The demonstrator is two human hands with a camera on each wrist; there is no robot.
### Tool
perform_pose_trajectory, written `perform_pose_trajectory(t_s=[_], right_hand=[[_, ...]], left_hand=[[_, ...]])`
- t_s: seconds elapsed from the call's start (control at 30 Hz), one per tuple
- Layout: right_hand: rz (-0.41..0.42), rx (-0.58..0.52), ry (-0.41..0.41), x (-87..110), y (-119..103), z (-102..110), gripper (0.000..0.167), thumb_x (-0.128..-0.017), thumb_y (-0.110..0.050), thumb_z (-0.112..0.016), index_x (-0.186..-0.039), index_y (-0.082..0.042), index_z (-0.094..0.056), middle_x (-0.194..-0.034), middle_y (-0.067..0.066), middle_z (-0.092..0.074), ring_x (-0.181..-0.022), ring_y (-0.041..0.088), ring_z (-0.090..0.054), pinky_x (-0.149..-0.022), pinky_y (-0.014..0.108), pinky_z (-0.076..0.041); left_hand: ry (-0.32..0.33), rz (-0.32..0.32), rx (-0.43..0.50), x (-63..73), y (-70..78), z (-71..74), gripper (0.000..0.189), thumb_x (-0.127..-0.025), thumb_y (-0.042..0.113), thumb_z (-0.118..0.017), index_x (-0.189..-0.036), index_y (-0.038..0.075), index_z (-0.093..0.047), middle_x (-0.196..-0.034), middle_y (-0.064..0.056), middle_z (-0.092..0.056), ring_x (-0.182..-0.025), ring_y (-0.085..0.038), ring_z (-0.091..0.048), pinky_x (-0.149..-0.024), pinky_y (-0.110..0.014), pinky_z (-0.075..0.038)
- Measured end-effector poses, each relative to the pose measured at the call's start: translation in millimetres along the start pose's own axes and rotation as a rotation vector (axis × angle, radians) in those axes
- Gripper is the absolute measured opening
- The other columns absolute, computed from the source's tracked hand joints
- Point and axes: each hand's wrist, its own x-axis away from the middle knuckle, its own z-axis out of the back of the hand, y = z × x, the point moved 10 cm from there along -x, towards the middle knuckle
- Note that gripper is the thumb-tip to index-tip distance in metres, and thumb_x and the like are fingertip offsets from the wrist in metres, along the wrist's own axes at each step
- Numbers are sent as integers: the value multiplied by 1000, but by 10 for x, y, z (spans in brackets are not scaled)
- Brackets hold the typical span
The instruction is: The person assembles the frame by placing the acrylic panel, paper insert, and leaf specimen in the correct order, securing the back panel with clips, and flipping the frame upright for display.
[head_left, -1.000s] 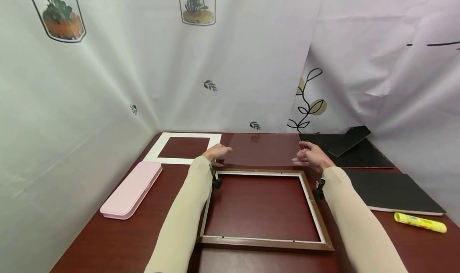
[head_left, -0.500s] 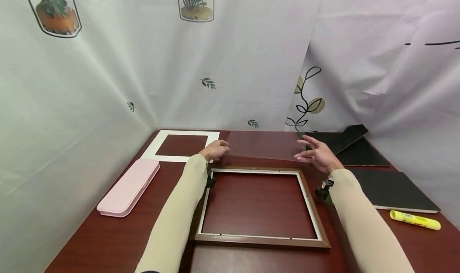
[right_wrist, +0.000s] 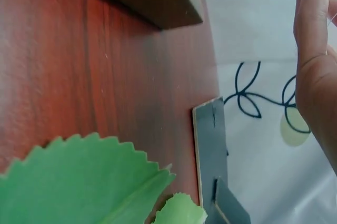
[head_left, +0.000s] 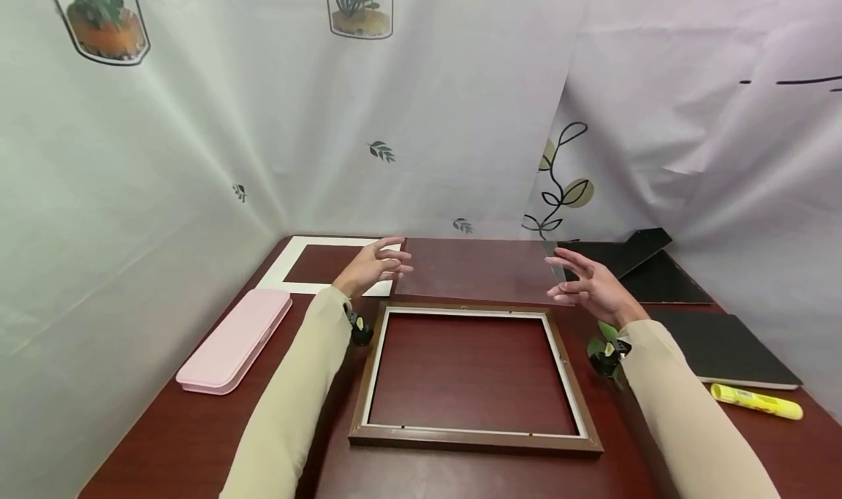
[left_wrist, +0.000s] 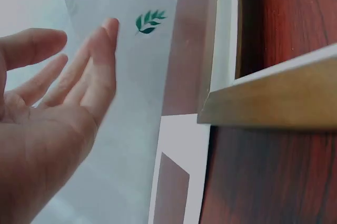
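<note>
At the back of the table a clear flat sheet (head_left: 480, 269) spans the gap between my hands, and its right edge overlaps a black board. My left hand (head_left: 371, 267) is by its left edge, over the white mat (head_left: 299, 288), fingers extended and thumb apart. Beside the right edge is my right hand (head_left: 595, 287), fingers spread. Whether either hand touches the sheet I cannot tell. In front of it lies a brown picture frame (head_left: 473, 444) with a white inner rim. Its corner shows in the left wrist view, near the left hand (left_wrist: 58, 108).
A pink case (head_left: 233, 338) lies on the left. On the right are the black backing board (head_left: 664, 283) with its stand, a black notebook-like item (head_left: 730, 349) and a yellow tube (head_left: 756, 401). Green leaves (right_wrist: 84, 182) sit under the right wrist.
My left hand has moved left and its fingers have spread. My right hand has shifted slightly right and opened wider. The clear sheet now appears wider, overlapping the black board. The frame stays put.
</note>
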Motion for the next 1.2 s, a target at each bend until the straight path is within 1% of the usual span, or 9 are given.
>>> perform_pose_trajectory(t_s=[0.17, 0.27, 0.43, 0.57, 0.77, 0.83, 0.97, 1.07, 1.2], right_hand=[[16, 11, -39, 72, -21, -127, 80, -96, 11, -53, -162, -9, -12, -141, -10, -52, -86, 14, -74, -79, 28, -61], [15, 36, -59, 143, -31, -205, 79, -96, 10, -54, -161, -8, -13, -141, -9, -54, -86, 15, -74, -78, 28, -61], [24, 70, -105, 347, -32, -370, 74, -95, 10, -54, -157, -15, -23, -140, -3, -52, -86, 17, -75, -75, 29, -61], [18, 28, -176, 504, 11, -532, 72, -94, 12, -52, -153, -20, -29, -133, -1, -54, -85, 17, -74, -72, 30, -61], [-71, 134, -98, 679, 167, -574, 62, -95, 3, -59, -151, -9, -33, -119, 0, -61, -75, 10, -68, -66, 29, -60], [-94, 166, -90, 753, 202, -596, 63, -96, 1, -60, -151, -6, -31, -122, -1, -61, -74, 10, -68, -66, 29, -60], [-99, 173, -129, 887, 218, -685, 68, -95, 2, -61, -154, -8, -29, -136, -6, -58, -75, 14, -70, -66, 31, -61], [-87, 129, -167, 976, 220, -742, 68, -95, 3, -58, -155, -15, -32, -141, -10, -56, -79, 15, -72, -66, 30, -60], [-82, 11, -228, 1084, 251, -793, 66, -97, 8, -51, -153, -25, -37, -143, -13, -56, -82, 14, -73, -67, 26, -60]], left_hand=[[-29, -64, -3, 179, 53, 11, 56, -99, -3, -53, -152, 3, -37, -146, -32, -47, -104, -17, -73, -109, -51, -45], [-26, -86, -45, 316, 43, 19, 53, -99, -2, -55, -150, 1, -42, -144, -33, -50, -101, -19, -75, -105, -50, -49], [-25, -94, -80, 548, -37, -28, 54, -97, -4, -56, -149, 1, -44, -141, -35, -51, -93, -16, -75, -92, -34, -57], [-41, -91, -115, 744, -76, -76, 55, -95, -6, -56, -149, -2, -43, -138, -36, -52, -91, -16, -75, -88, -31, -58], [-132, -70, -146, 962, -189, -177, 55, -95, -6, -56, -148, -10, -39, -134, -36, -54, -90, -14, -74, -87, -28, -58], [-161, -65, -150, 1010, -230, -218, 56, -95, -5, -57, -147, -11, -39, -133, -37, -55, -90, -16, -74, -87, -27, -58], [-190, -65, -164, 1112, -278, -276, 55, -94, -5, -58, -145, -13, -40, -129, -38, -57, -91, -21, -75, -86, -29, -59], [-171, -75, -247, 1214, -275, -301, 49, -93, -3, -62, -139, -12, -49, -124, -34, -63, -91, -21, -74, -82, -28, -59], [-38, -91, -443, 1355, -201, -263, 35, -87, 7, -74, -120, -3, -67, -109, -20, -74, -83, -14, -72, -72, -24, -56]])
